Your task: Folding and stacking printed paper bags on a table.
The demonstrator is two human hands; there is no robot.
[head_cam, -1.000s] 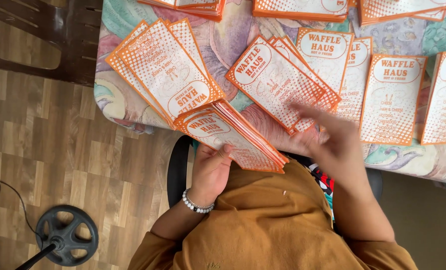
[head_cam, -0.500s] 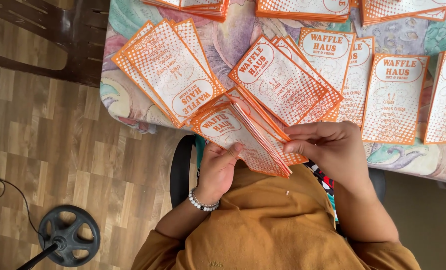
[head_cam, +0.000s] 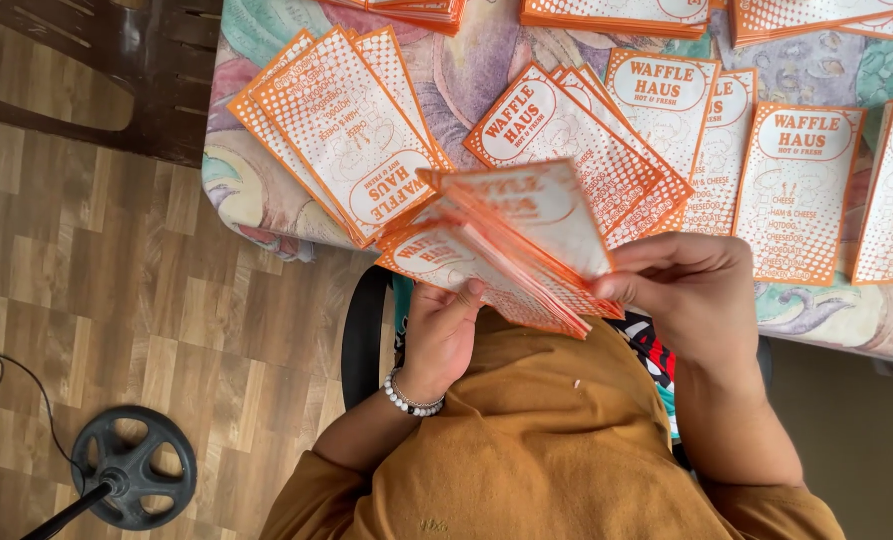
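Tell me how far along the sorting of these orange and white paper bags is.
Several fanned piles of bags already lie on the table, with more stacks along the far edge. In hand: the left hand supports a thick stack while the right hand lifts its top sheets. That whole stack looks left to deal out.

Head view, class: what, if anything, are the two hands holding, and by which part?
Both hold one stack of orange-and-white paper bags. The left hand grips its lower left edge, thumb on top; the right hand pinches the right edge, lifting the top bag.
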